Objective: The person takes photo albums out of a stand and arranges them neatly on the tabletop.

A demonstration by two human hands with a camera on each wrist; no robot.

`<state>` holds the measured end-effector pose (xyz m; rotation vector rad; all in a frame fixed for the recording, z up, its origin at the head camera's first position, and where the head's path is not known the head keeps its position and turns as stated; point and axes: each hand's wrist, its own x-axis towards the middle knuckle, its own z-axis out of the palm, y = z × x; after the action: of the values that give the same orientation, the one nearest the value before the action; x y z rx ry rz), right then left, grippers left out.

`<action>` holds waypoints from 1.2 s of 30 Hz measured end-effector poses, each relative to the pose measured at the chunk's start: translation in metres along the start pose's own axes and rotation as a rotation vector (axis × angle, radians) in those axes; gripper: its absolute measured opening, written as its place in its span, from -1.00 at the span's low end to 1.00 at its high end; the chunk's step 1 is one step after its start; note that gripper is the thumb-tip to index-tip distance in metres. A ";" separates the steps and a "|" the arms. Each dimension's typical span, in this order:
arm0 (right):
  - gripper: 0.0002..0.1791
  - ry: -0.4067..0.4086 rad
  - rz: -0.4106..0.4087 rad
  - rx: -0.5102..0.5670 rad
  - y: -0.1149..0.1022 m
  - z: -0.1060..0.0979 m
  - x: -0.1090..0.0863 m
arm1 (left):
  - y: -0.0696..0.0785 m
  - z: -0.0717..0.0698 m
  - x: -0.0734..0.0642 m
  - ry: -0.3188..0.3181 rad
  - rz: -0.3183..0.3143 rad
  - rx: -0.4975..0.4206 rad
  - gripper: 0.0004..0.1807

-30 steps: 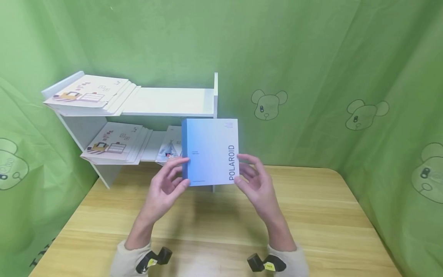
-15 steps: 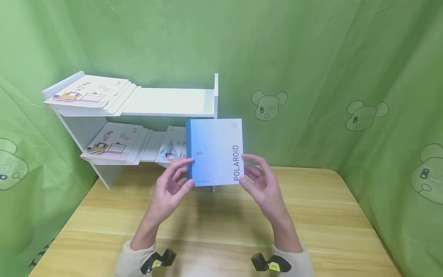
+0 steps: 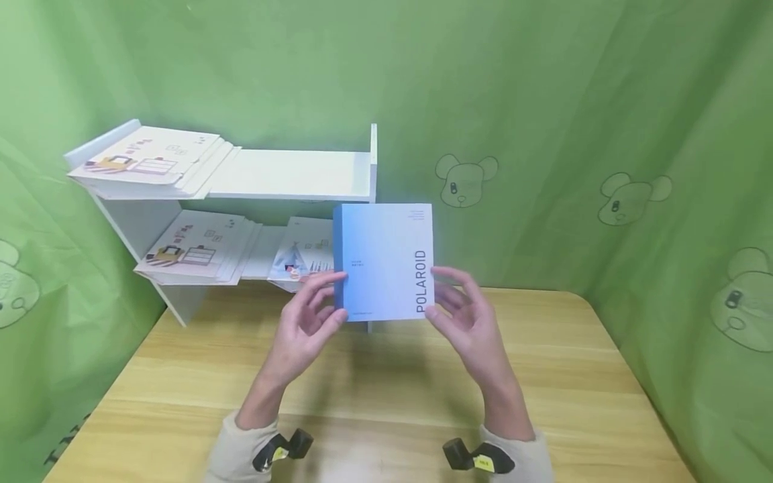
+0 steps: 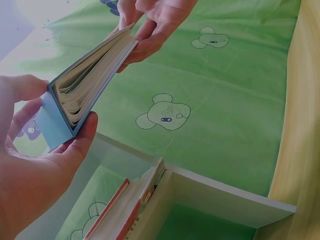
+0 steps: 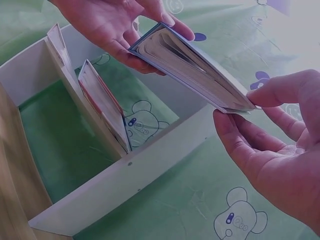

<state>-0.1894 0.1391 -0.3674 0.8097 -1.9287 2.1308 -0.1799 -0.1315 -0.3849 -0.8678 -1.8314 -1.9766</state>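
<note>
A blue-to-white photo album (image 3: 386,261), marked POLAROID along its right side, is held up over the table between both hands. My left hand (image 3: 304,325) pinches its blue spine edge between thumb and fingers. On the opposite, white edge, my right hand (image 3: 468,322) grips it the same way. In the left wrist view the album (image 4: 92,80) shows its cream pages fanned between the two covers. The right wrist view shows the page edges of the album (image 5: 185,65) too, with thumb and fingers at the fore-edge.
Behind the album stands a white two-tier shelf (image 3: 284,172). Thin picture books (image 3: 151,157) lean at its upper left, and more books (image 3: 193,245) sit on the lower tier. Another book (image 3: 304,248) there is partly hidden by the album. Green curtains (image 3: 543,100) surround the wooden table (image 3: 543,376).
Both hands have carried the album a little to the right, uncovering more of the book behind it. The grip looks unchanged.
</note>
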 end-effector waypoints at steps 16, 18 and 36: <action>-0.37 0.033 -0.024 -0.004 0.002 -0.013 -0.005 | -0.009 0.011 0.006 -0.023 -0.011 -0.006 -0.44; -0.37 0.038 -0.030 -0.009 0.002 -0.014 -0.006 | -0.011 0.012 0.007 -0.025 -0.010 -0.007 -0.44; -0.38 0.065 -0.050 -0.052 0.000 -0.030 -0.010 | -0.015 0.029 0.016 -0.037 0.010 -0.064 -0.45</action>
<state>-0.1895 0.1704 -0.3725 0.7615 -1.9032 2.0431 -0.1947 -0.0988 -0.3873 -0.9363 -1.7896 -2.0362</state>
